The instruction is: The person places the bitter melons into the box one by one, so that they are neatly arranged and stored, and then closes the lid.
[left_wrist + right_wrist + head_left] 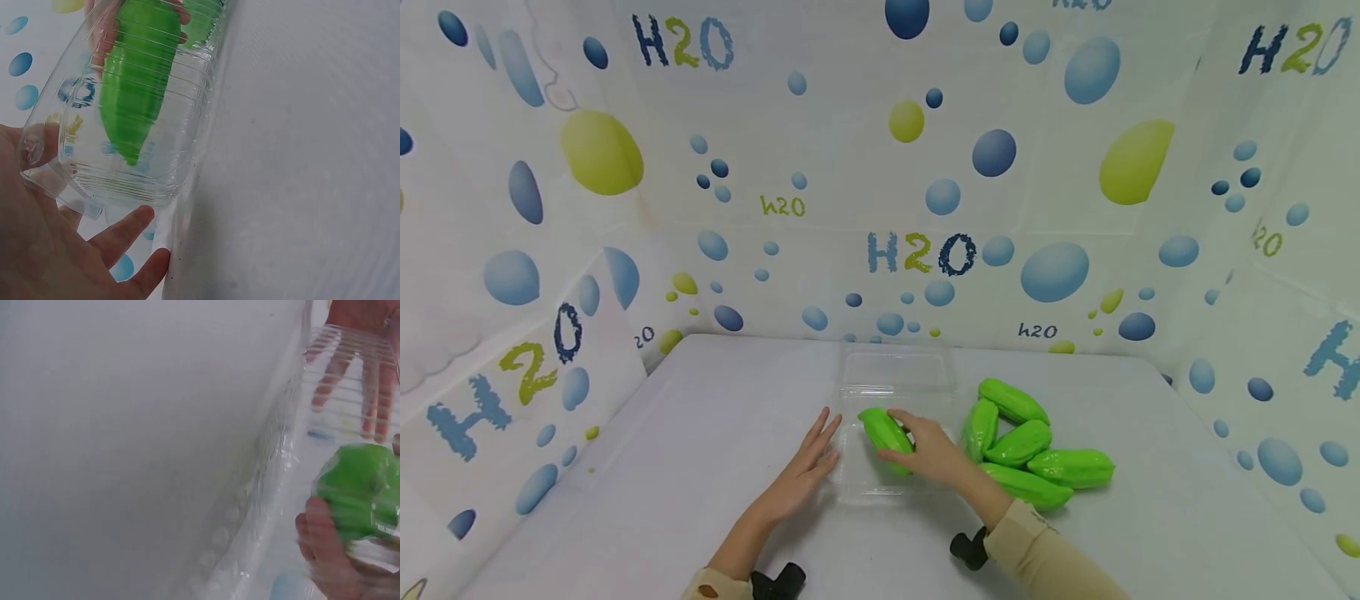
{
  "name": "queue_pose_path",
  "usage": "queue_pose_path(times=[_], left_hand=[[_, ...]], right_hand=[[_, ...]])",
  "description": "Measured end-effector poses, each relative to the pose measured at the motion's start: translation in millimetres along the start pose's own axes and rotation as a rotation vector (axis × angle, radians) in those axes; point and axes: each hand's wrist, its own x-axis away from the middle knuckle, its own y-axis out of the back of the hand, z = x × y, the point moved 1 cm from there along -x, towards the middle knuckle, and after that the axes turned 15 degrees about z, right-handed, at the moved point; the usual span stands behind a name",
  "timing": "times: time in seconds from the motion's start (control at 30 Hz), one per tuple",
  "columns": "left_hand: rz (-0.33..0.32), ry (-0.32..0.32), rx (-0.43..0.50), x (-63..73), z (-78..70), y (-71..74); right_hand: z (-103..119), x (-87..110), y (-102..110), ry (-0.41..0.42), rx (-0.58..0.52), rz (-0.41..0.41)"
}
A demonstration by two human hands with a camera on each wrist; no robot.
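Observation:
A clear plastic clamshell box (871, 487) lies on the table in front of me, its lid (897, 367) folded back. Inside its base area, my right hand (928, 450) grips a shiny green ridged fruit (880, 429) between thumb and fingers; the fruit lies slantwise. Through the ribbed wall in the left wrist view, the fruit (139, 81) shows its pointed tip. My left hand (801, 471) is at the box's left side, fingers straight and spread; in the left wrist view its thumb overlaps the box's corner.
Several more green fruits (1018, 443) lie in a loose group just right of the box, near my right forearm. The white table (722, 400) is bordered by white curtains (820, 125) printed with blue and green drops and lettering.

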Motion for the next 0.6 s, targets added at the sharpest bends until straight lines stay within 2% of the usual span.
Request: queue_pose_path(times=[0.33,0.6], left_hand=[[0.002,-0.009,-0.004,-0.1,1.5,0.4],[0.008,-0.011,0.005,-1.3,2.3,0.3]], right_hand=[[7,-7.4,-10,-0.009,-0.016,0.036],[8,-9.2,-13,-0.068,-0.014,0.062]])
